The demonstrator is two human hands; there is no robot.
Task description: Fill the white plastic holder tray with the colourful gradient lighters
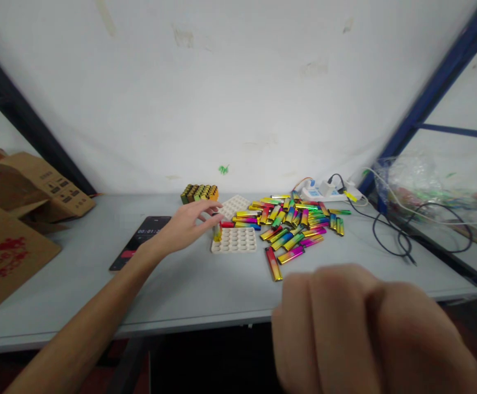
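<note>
My left hand (191,221) reaches over the table, its fingers curved and apart, beside an upright yellow lighter (217,234) at the left edge of a white tray with holes (238,241). Whether the fingertips touch that lighter is too small to tell. Close to the camera at the lower right, my right hand (361,328) is blurred and curled like a fist; what it holds, if anything, is hidden. A pile of shiny multicoloured lighters (291,219) lies right of the tray. One red and yellow lighter (273,265) lies nearest the front.
Behind the tray are a second white tray (234,206) and a box of upright lighters (199,193). A phone (140,241) lies to the left, near a cardboard box (9,246). At the right are a power strip (324,194), cables (390,249) and plastic bags (411,180).
</note>
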